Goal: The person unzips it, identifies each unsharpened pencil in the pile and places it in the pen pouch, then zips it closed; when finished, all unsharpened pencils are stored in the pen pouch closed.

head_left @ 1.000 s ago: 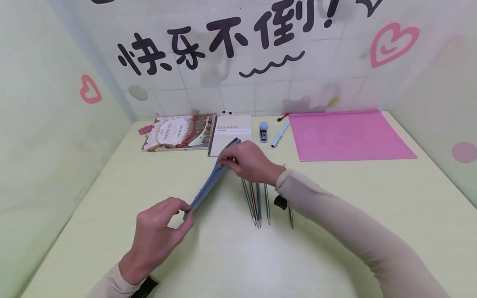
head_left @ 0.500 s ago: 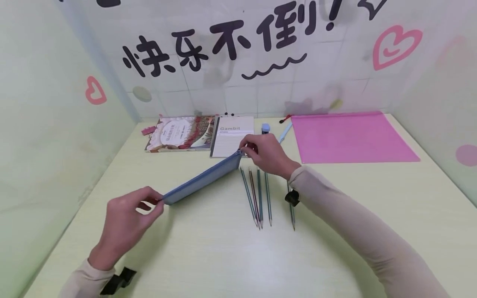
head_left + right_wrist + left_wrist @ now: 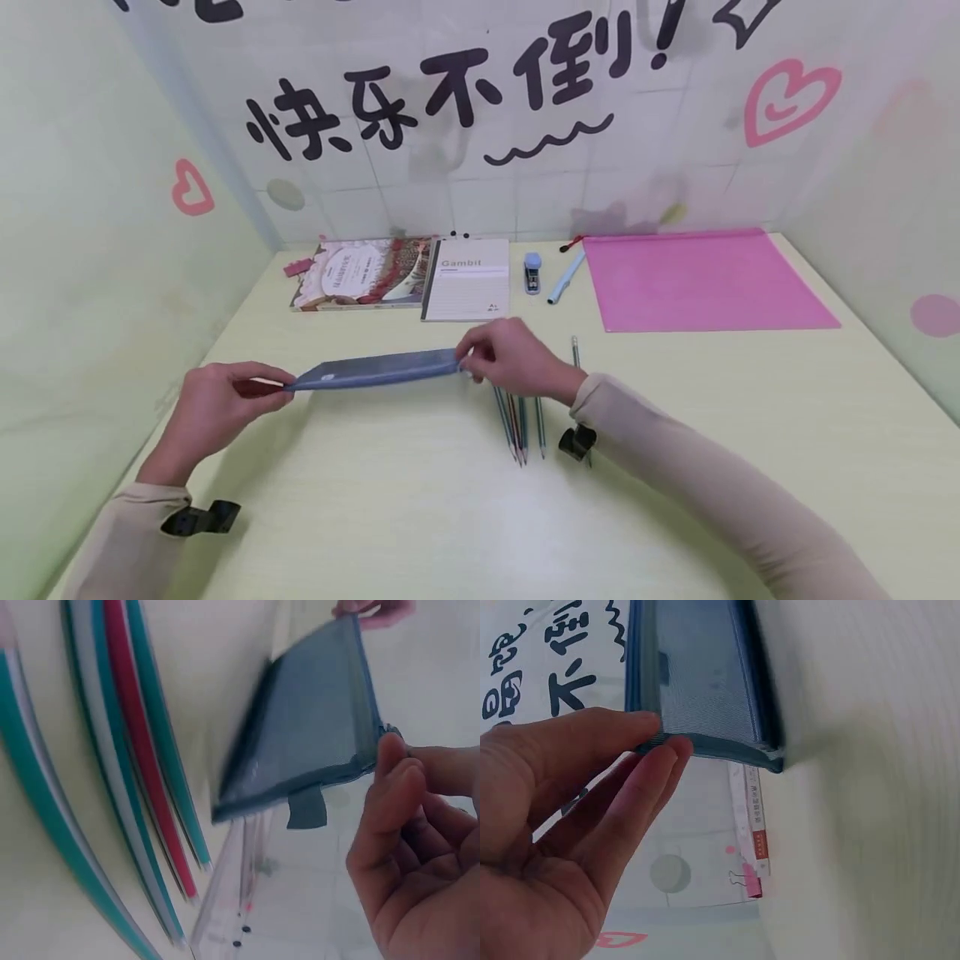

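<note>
A flat blue mesh pencil pouch (image 3: 378,369) is stretched left to right just above the pale green table (image 3: 465,508). My left hand (image 3: 213,408) pinches its left end (image 3: 697,742) between thumb and fingers. My right hand (image 3: 510,358) pinches the right end (image 3: 360,761), beside a small fabric tab (image 3: 306,808). Several striped pencils (image 3: 519,425) lie on the table just below my right hand, and they show large in the right wrist view (image 3: 127,772). One more pencil (image 3: 576,354) lies partly under my right sleeve.
At the back stand a patterned book (image 3: 360,273), a "Gambit" notebook (image 3: 468,279), a small blue stapler (image 3: 532,272), a light blue pen (image 3: 564,279) and a pink folder (image 3: 705,279). A pink binder clip (image 3: 296,267) lies at the far left. Walls close in on three sides.
The pouch swung from slanting away toward the notebook to lying level, left to right. My left hand moved further left and my right hand came back toward me, above the pencils.
</note>
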{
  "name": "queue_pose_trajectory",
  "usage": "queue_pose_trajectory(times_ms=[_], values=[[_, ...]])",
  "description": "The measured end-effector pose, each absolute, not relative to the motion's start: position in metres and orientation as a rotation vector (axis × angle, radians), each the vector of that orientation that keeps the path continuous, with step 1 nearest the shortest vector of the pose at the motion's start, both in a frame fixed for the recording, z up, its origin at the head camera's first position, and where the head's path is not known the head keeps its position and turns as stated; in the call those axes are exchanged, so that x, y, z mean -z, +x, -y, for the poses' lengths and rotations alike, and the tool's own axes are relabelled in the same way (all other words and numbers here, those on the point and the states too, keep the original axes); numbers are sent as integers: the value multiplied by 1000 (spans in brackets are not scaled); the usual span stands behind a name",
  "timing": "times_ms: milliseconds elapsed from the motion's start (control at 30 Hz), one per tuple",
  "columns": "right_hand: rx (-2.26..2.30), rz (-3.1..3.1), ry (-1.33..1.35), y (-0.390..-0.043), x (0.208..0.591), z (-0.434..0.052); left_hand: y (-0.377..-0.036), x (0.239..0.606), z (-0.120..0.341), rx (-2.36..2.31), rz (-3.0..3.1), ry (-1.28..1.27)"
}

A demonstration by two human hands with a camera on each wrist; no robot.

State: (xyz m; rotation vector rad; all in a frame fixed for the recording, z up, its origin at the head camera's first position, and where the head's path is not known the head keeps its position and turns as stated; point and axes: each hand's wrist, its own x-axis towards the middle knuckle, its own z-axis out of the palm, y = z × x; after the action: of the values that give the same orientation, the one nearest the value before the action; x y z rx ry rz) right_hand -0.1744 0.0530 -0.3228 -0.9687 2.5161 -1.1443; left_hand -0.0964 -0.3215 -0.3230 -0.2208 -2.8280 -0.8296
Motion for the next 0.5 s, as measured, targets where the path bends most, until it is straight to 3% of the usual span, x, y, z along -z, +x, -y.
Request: queue_pose_trajectory(times_ms=[167,500], values=[[968,-2451,-979,-161,333,-40,-103,329,336,952,3072,-77],[742,-2431,-1070,-152,345,-40,-120,331,331,757,3219,-105]])
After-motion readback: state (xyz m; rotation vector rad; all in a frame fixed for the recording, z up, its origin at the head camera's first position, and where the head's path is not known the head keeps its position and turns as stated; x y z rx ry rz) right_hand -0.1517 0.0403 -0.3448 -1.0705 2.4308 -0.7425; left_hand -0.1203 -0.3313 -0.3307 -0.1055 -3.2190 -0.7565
